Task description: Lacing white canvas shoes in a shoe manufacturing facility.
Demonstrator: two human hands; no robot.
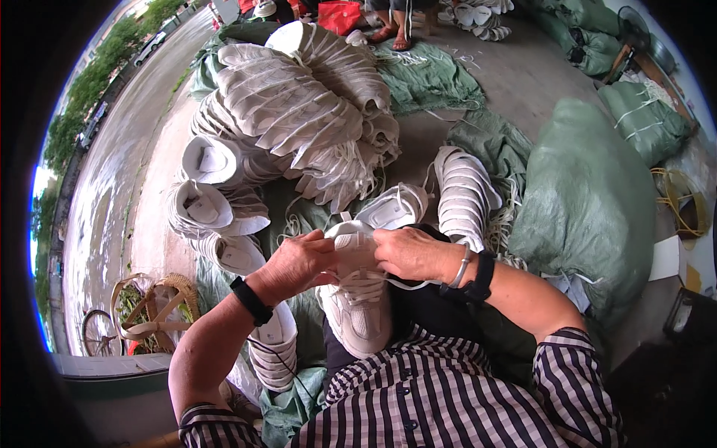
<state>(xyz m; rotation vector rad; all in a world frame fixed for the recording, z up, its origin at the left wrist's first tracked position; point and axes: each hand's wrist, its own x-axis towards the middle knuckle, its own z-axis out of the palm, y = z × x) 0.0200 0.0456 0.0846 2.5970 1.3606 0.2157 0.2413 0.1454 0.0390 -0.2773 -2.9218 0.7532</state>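
A white shoe upper [357, 321] with laces through its eyelets rests on my lap, toe toward me and collar away. My left hand [299, 263] is closed on the upper's left edge near the tongue, its fingers pinched. On the opposite edge, my right hand [414, 255] grips the upper with thumb and fingers pressed together. A white lace [407, 285] runs out beneath the right hand. Whether either hand also pinches a lace is hidden by the fingers. Just beyond the hands lies another white upper [393, 208].
A large heap of nested white uppers [291, 104] stands ahead on green sheeting [429, 75]. More stacks stand at left [205, 205], beside my left knee [273, 347] and at right [464, 194]. A bulging green sack [586, 209] sits at right. A woven basket [153, 310] stands left.
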